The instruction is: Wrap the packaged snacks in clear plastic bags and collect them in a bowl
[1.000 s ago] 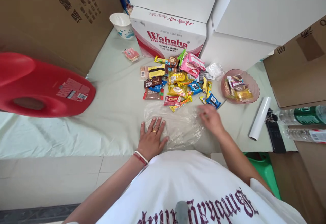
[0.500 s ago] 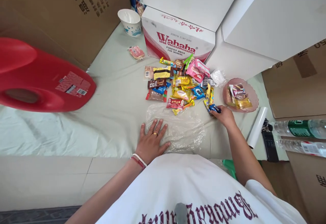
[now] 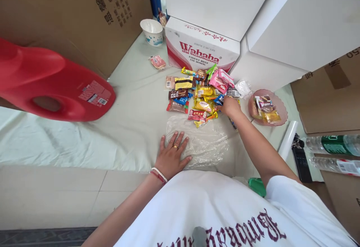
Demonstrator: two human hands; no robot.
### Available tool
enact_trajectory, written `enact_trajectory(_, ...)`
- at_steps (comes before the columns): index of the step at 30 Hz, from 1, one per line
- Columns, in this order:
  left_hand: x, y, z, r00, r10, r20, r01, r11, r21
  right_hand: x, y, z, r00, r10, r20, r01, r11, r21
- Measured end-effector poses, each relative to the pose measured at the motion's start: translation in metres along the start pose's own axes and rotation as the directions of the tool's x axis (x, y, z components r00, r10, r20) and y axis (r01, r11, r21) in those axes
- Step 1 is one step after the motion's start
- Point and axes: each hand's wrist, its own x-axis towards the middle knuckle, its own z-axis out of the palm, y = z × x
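My left hand lies flat with fingers spread on the cloth, its fingertips and thumb at the left edge of a clear plastic bag. Over at the right side of a pile of wrapped snacks, my right hand has its fingers closed on a blue snack packet. Beside those fingers lies a yellow-wrapped snack. A red packet is at the pile's near edge. Part of a small dark packet shows under my right wrist.
A pink clear bowl with several snacks stands to the right, near a white roll and plastic bottles. Behind the pile is a Wahaha carton. A paper cup and a big red jug are leftward.
My right hand has left the small dark packet near the bowl and moved left and away from me onto the blue packet. My left hand stays flat. The whole view has shifted slightly.
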Motion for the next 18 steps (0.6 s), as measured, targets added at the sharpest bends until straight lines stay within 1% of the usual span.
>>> enact_trajectory(1, 0.0, 0.0, 0.0, 1.0, -0.005, -0.002, 0.005, 1.0, -0.002, 0.001, 0.0, 0.0, 1.0, 0.006, 0.03, -0.006, 1.0, -0.022)
enact_trajectory(3, 0.0, 0.001, -0.001, 1.0, -0.021, -0.005, 0.021, 1.0, -0.004, -0.003, 0.005, -0.003, 0.999, 0.015, 0.032, -0.013, 0.999, -0.038)
enact_trajectory(4, 0.0, 0.001, 0.0, 0.999, -0.031, -0.007, 0.031, 1.0, -0.003, -0.009, 0.009, -0.007, 1.0, 0.009, 0.009, -0.008, 0.999, -0.038)
enact_trajectory(6, 0.0, 0.002, 0.001, 0.999, -0.048, -0.011, 0.048, 0.999, -0.001, -0.029, 0.018, -0.017, 0.997, -0.029, -0.078, 0.027, 0.999, -0.02)
enact_trajectory(8, 0.0, 0.001, 0.002, 0.998, -0.057, -0.012, 0.057, 0.998, 0.001, -0.056, 0.024, -0.028, 0.981, -0.105, -0.166, 0.11, 0.994, 0.027)
enact_trajectory(9, 0.0, 0.001, 0.003, 0.998, -0.057, -0.011, 0.057, 0.998, 0.002, -0.073, 0.024, -0.032, 0.969, -0.162, -0.186, 0.176, 0.982, 0.064)
enact_trajectory(10, 0.0, 0.001, 0.004, 0.998, -0.057, -0.009, 0.057, 0.998, 0.002, -0.089, 0.021, -0.034, 0.955, -0.24, -0.175, 0.261, 0.959, 0.109)
enact_trajectory(11, 0.0, 0.001, 0.004, 0.998, -0.058, -0.008, 0.058, 0.998, 0.003, -0.106, 0.017, -0.034, 0.934, -0.33, -0.134, 0.349, 0.924, 0.16)
enact_trajectory(12, 0.0, 0.001, 0.004, 0.998, -0.06, -0.008, 0.06, 0.998, 0.003, -0.122, 0.01, -0.03, 0.905, -0.42, -0.072, 0.426, 0.881, 0.205)
enact_trajectory(13, 0.001, 0.001, 0.003, 0.998, -0.062, -0.01, 0.062, 0.998, 0.002, -0.136, 0.001, -0.024, 0.867, -0.498, 0.002, 0.483, 0.843, 0.235)
enact_trajectory(14, 0.001, 0.001, 0.003, 0.998, -0.062, -0.013, 0.062, 0.998, 0.0, -0.147, -0.009, -0.016, 0.831, -0.551, 0.073, 0.521, 0.819, 0.24)
enact_trajectory(15, 0.001, 0.001, 0.002, 0.998, -0.06, -0.016, 0.06, 0.998, -0.003, -0.155, -0.019, -0.006, 0.803, -0.58, 0.138, 0.545, 0.808, 0.225)
enact_trajectory(16, 0.001, 0.001, 0.0, 0.998, -0.055, -0.021, 0.055, 0.998, -0.007, -0.161, -0.027, 0.005, 0.786, -0.587, 0.192, 0.555, 0.808, 0.198)
enact_trajectory(18, -0.001, 0.0, -0.003, 0.998, -0.046, -0.034, 0.045, 0.999, -0.012, -0.164, -0.038, 0.025, 0.778, -0.577, 0.247, 0.555, 0.816, 0.159)
